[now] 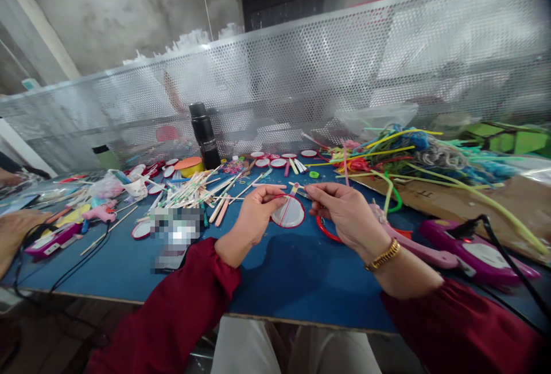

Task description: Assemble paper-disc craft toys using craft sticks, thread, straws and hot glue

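Observation:
My left hand is closed on the edge of a small round white disc with a red rim, held just above the blue table. My right hand pinches a thin stick at the top of that disc, fingers pressed together. A loose red ring lies on the table under my right hand. A gold bracelet sits on my right wrist, and both sleeves are dark red.
A heap of sticks and more red-rimmed discs lie behind my hands, beside a black flask. Coloured pipe cleaners pile on cardboard at right. Pink glue guns with black cables flank me. A perforated metal screen backs the table.

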Demonstrator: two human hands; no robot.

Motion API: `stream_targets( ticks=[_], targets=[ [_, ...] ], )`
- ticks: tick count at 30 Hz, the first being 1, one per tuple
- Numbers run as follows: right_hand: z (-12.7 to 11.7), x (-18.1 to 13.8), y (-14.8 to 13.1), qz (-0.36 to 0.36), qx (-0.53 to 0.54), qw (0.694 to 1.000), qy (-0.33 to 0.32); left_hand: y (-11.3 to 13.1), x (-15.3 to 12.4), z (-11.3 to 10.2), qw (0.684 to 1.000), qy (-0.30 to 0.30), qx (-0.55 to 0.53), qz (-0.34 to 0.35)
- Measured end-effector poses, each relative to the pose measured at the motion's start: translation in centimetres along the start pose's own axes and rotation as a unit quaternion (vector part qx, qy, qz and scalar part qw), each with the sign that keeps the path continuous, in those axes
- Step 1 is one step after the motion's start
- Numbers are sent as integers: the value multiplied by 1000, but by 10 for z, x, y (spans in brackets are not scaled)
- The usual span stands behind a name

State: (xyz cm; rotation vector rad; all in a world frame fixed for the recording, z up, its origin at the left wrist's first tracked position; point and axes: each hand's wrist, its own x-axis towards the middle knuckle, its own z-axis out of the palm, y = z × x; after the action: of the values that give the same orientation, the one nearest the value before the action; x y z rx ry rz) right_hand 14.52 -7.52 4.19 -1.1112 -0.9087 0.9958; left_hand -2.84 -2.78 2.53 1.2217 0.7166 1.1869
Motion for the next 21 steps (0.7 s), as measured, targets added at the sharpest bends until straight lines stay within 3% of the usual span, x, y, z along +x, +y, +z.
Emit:
stream_targets(
  ticks=[16,21],
  targets=[
    [0,-1,1,-6,-9,1000,-9,0,-1,3,1000,0,-10,-13],
    [-1,1,1,-6,-24,1000,-3,-2,3,-3,997,18,-66,-44]
  ],
)
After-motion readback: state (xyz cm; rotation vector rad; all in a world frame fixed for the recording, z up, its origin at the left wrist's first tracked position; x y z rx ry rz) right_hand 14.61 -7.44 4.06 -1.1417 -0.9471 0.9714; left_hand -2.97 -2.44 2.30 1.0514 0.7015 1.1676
